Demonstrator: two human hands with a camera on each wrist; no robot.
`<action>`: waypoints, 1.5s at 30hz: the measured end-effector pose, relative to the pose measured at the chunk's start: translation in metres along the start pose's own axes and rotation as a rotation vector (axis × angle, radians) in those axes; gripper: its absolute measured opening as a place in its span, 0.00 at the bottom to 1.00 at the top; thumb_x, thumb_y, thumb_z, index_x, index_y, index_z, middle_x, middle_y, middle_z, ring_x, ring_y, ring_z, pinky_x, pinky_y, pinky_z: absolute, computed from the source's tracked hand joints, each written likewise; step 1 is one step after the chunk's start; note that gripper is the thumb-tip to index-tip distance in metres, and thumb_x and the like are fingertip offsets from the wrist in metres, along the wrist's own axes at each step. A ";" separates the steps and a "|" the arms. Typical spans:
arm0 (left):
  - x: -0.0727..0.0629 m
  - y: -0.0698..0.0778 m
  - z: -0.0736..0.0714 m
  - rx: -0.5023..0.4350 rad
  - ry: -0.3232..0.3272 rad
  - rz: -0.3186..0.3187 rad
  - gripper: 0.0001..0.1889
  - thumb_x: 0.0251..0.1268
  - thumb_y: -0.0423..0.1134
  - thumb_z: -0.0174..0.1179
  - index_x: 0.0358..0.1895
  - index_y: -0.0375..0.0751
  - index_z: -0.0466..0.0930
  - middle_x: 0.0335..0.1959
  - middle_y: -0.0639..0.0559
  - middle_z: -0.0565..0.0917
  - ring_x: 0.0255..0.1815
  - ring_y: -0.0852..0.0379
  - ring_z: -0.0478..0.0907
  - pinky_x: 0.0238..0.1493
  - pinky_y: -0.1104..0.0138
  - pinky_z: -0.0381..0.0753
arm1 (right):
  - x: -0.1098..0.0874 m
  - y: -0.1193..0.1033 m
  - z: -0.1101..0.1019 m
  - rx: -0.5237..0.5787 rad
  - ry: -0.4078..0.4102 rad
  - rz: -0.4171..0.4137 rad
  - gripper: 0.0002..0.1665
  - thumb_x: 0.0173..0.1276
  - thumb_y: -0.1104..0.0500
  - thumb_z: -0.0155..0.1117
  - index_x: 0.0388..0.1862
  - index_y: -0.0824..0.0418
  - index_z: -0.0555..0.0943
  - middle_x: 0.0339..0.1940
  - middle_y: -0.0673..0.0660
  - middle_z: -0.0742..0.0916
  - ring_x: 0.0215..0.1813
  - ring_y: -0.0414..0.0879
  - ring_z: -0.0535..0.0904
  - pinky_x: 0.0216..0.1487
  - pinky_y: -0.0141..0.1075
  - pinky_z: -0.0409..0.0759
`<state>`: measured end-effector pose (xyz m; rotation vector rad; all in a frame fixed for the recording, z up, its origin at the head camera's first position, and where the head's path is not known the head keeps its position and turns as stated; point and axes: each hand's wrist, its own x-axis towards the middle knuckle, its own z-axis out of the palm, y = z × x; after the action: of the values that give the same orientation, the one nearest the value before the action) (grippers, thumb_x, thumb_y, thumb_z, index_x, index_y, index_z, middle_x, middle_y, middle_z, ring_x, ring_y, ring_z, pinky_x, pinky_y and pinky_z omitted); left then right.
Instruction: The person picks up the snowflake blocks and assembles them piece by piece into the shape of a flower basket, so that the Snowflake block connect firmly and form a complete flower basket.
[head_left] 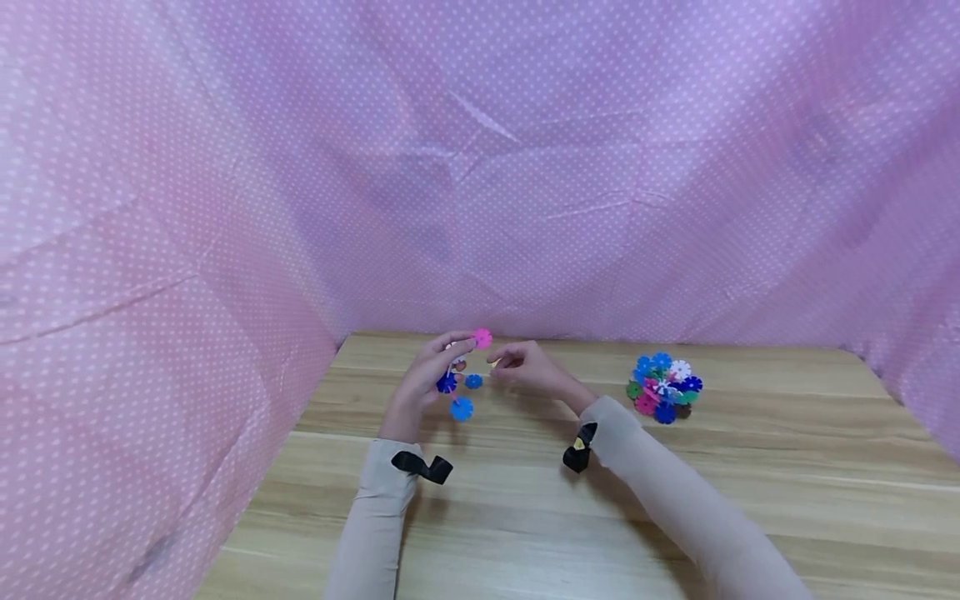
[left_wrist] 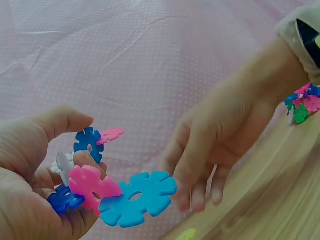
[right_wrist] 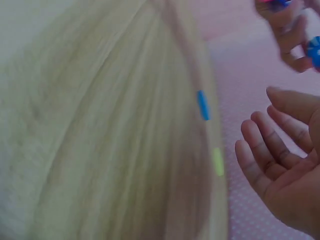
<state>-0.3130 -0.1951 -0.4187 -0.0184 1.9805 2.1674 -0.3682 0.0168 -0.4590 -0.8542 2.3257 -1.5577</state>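
Observation:
My left hand (head_left: 423,375) grips a small cluster of joined plastic snowflake discs. In the left wrist view the cluster shows a light blue disc (left_wrist: 137,199), a pink disc (left_wrist: 92,187), a dark blue disc (left_wrist: 65,198) and a white one partly hidden by fingers. A second pink disc (left_wrist: 111,135) sticks out by the thumb. My right hand (head_left: 528,367) hovers to the right of it, fingers loosely bent; the right wrist view shows nothing in its palm. Beneath the hands, a yellow disc (right_wrist: 218,161) and a blue disc (right_wrist: 202,105) lie on the table.
Farther right on the wooden table (head_left: 525,533) sits a pile of multicoloured snowflake discs (head_left: 663,387). A pink dotted cloth (head_left: 480,208) hangs behind the table's far edge and along both sides.

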 end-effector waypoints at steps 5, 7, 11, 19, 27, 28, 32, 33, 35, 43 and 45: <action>-0.001 0.000 0.001 -0.028 0.007 0.004 0.16 0.73 0.44 0.62 0.59 0.46 0.78 0.26 0.56 0.70 0.21 0.62 0.65 0.16 0.75 0.66 | 0.011 0.011 0.007 -0.029 -0.081 0.012 0.23 0.66 0.67 0.71 0.59 0.73 0.80 0.44 0.68 0.89 0.47 0.57 0.86 0.44 0.38 0.85; 0.000 0.000 0.002 -0.030 0.011 0.003 0.16 0.73 0.43 0.62 0.59 0.45 0.77 0.27 0.56 0.70 0.22 0.63 0.65 0.17 0.75 0.67 | 0.015 0.015 0.008 -0.030 -0.091 0.015 0.23 0.66 0.67 0.72 0.59 0.72 0.80 0.45 0.67 0.89 0.47 0.54 0.86 0.46 0.36 0.84; 0.000 0.000 0.003 -0.031 0.023 -0.003 0.17 0.72 0.43 0.63 0.60 0.45 0.78 0.28 0.56 0.71 0.23 0.64 0.65 0.20 0.76 0.69 | 0.021 0.023 0.009 -0.017 -0.090 0.038 0.24 0.65 0.68 0.72 0.59 0.71 0.81 0.47 0.68 0.88 0.49 0.51 0.85 0.48 0.33 0.84; 0.000 -0.001 0.005 -0.009 0.014 -0.001 0.19 0.72 0.44 0.63 0.63 0.44 0.77 0.30 0.57 0.73 0.23 0.66 0.66 0.21 0.76 0.69 | 0.029 0.025 0.014 -0.092 -0.107 0.035 0.25 0.64 0.66 0.73 0.60 0.69 0.81 0.50 0.66 0.88 0.49 0.49 0.83 0.49 0.33 0.82; 0.001 -0.005 0.003 -0.030 0.017 -0.006 0.18 0.73 0.42 0.62 0.62 0.44 0.77 0.28 0.56 0.74 0.21 0.65 0.67 0.18 0.76 0.68 | 0.033 0.023 0.022 -0.223 -0.131 -0.050 0.17 0.64 0.66 0.73 0.52 0.68 0.86 0.42 0.61 0.88 0.40 0.40 0.77 0.42 0.28 0.76; 0.001 -0.005 0.003 -0.029 0.017 -0.003 0.18 0.73 0.42 0.62 0.62 0.43 0.77 0.29 0.57 0.74 0.21 0.66 0.67 0.19 0.76 0.68 | 0.033 0.024 0.023 -0.227 -0.136 -0.054 0.16 0.64 0.67 0.73 0.50 0.68 0.87 0.39 0.61 0.88 0.39 0.40 0.76 0.41 0.28 0.75; 0.000 -0.006 0.002 -0.025 0.017 0.002 0.19 0.73 0.42 0.61 0.63 0.42 0.76 0.34 0.57 0.74 0.23 0.66 0.66 0.20 0.77 0.69 | 0.033 0.024 0.022 -0.189 -0.173 -0.023 0.13 0.62 0.69 0.73 0.47 0.70 0.87 0.36 0.59 0.87 0.38 0.40 0.74 0.41 0.29 0.75; -0.001 -0.006 0.002 -0.024 0.017 0.001 0.19 0.74 0.43 0.61 0.63 0.43 0.76 0.34 0.56 0.74 0.23 0.66 0.66 0.20 0.77 0.69 | 0.032 0.023 0.021 -0.173 -0.187 -0.008 0.13 0.62 0.70 0.73 0.46 0.70 0.86 0.36 0.60 0.86 0.38 0.40 0.74 0.41 0.29 0.74; -0.002 -0.007 0.002 -0.022 0.021 -0.009 0.18 0.74 0.43 0.61 0.62 0.44 0.77 0.32 0.56 0.73 0.21 0.65 0.66 0.17 0.76 0.67 | 0.030 0.022 0.019 -0.140 -0.215 0.023 0.13 0.62 0.71 0.72 0.46 0.71 0.85 0.37 0.60 0.86 0.39 0.41 0.74 0.42 0.30 0.75; -0.001 -0.008 0.003 0.015 0.016 -0.012 0.18 0.74 0.46 0.60 0.62 0.45 0.77 0.47 0.54 0.76 0.37 0.61 0.72 0.23 0.75 0.71 | 0.017 0.018 0.008 -0.055 -0.239 0.089 0.12 0.61 0.73 0.70 0.42 0.71 0.80 0.34 0.56 0.84 0.38 0.41 0.77 0.43 0.29 0.77; 0.000 -0.009 0.005 0.031 0.014 -0.011 0.18 0.74 0.46 0.61 0.62 0.46 0.77 0.52 0.52 0.77 0.45 0.59 0.74 0.27 0.75 0.73 | 0.013 0.018 0.005 -0.031 -0.237 0.087 0.11 0.61 0.73 0.69 0.43 0.72 0.80 0.34 0.57 0.85 0.37 0.41 0.78 0.43 0.29 0.78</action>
<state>-0.3106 -0.1898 -0.4265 -0.0393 2.0167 2.1352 -0.3823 0.0102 -0.4757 -0.8800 2.1918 -1.3114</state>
